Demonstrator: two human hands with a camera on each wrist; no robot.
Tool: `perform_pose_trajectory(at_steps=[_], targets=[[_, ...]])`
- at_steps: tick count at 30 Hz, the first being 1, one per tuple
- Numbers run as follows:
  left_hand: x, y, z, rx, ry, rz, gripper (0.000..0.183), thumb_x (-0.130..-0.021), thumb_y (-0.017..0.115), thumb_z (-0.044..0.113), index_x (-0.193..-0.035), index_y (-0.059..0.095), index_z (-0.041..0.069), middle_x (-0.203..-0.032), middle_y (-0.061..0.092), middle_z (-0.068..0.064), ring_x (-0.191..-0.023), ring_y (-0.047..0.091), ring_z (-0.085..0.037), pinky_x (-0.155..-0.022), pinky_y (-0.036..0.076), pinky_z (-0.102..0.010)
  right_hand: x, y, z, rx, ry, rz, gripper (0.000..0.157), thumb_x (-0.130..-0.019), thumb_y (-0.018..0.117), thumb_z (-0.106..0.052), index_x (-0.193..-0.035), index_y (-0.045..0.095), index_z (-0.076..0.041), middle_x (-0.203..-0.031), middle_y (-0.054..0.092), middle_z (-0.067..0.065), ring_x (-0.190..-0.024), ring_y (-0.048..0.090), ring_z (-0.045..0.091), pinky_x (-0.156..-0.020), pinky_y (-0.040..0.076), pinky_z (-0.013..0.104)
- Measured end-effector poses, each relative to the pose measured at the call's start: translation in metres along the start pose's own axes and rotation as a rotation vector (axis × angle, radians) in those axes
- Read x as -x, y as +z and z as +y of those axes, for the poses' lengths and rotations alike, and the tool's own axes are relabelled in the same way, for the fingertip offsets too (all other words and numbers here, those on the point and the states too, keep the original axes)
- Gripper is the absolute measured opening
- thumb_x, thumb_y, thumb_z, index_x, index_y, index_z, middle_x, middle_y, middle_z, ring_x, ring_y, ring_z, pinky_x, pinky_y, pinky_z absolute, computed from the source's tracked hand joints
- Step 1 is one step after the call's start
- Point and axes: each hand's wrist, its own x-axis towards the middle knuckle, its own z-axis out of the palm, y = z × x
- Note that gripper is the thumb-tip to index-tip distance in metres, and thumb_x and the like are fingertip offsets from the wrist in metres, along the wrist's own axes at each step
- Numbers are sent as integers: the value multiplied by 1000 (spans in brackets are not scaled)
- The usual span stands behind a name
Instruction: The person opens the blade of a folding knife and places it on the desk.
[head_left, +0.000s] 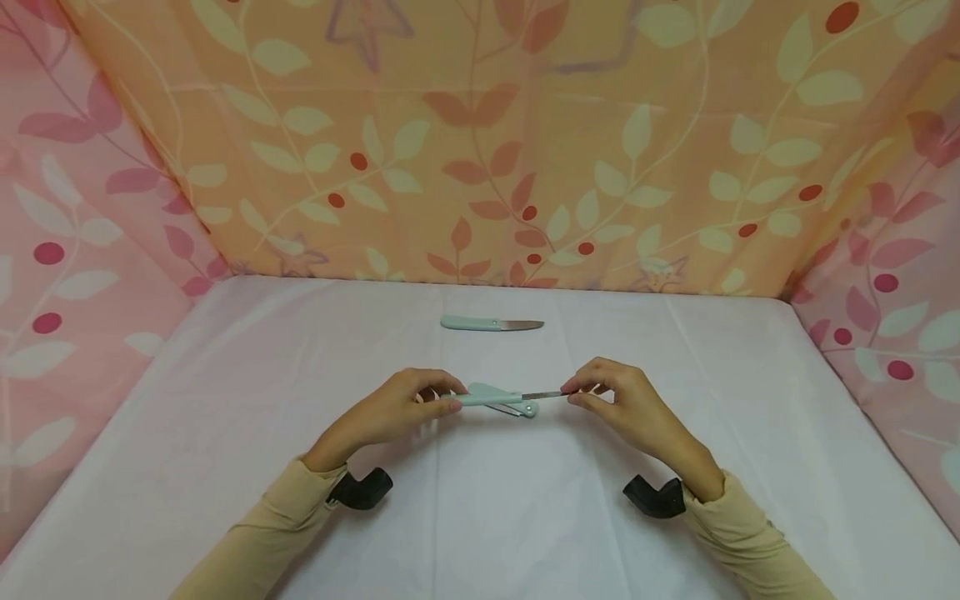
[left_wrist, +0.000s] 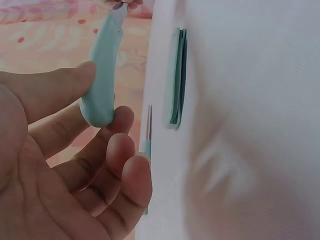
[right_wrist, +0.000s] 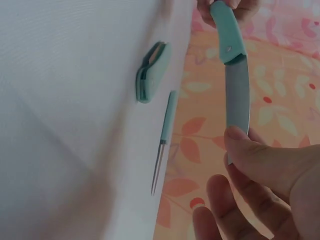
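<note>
Both hands hold one folding knife with a pale mint handle, opened out straight above the table. My left hand [head_left: 386, 408] pinches the butt of the handle [left_wrist: 104, 70] between thumb and fingers. At the other end, my right hand [head_left: 630, 408] pinches the steel blade [right_wrist: 237, 95] near its tip. Below them a second mint knife [right_wrist: 156, 75], folded, lies on the cloth; the held knife partly covers it in the head view. Farther back lies a third mint knife [head_left: 471, 322], its blade out and pointing right; fingers partly hide it in the left wrist view.
A white cloth [head_left: 510, 533] covers the table. Orange and pink leaf-patterned curtains [head_left: 480, 167] stand along its back and both sides. A black angled piece [head_left: 363, 490] sits at the left wrist, and a similar one [head_left: 654, 497] at the right.
</note>
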Motion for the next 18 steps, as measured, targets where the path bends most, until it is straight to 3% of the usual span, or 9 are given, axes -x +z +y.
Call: perform_pose_trajectory(at_steps=[6,11,14,18], targets=[[-3,-1,0,-16,3,27,24,-93,70,25,-114,70,13,-95,63,-4,-79,53,-16,-62,44,-23,-2,7,2,61,-94,87,24,-74,82,3,-91,77,-14,-90,70,-7,-86,65,12,-74,56,36],[-6,-2,-2,-55,6,60,23,-92,71,24,-113,71,14,-93,60,-3,-79,54,-15,-64,44,-25,-6,13,4,177,-155,166,23,-71,85,2,-89,78,-11,-90,68,-3,-86,62,15,-71,52,33],[-9,-2,-5,-96,32,100,23,-91,72,22,-112,71,14,-92,60,-3,-79,53,-15,-67,43,-26,-10,16,7,209,-136,200,22,-70,86,-1,-88,78,-10,-89,67,0,-84,61,17,-71,51,33],[-13,-3,-7,-111,57,156,23,-90,73,21,-112,71,13,-94,61,-5,-79,53,-15,-69,43,-27,-17,18,12,131,-20,223,21,-73,86,-6,-92,77,-8,-87,68,4,-77,63,18,-67,54,33]])
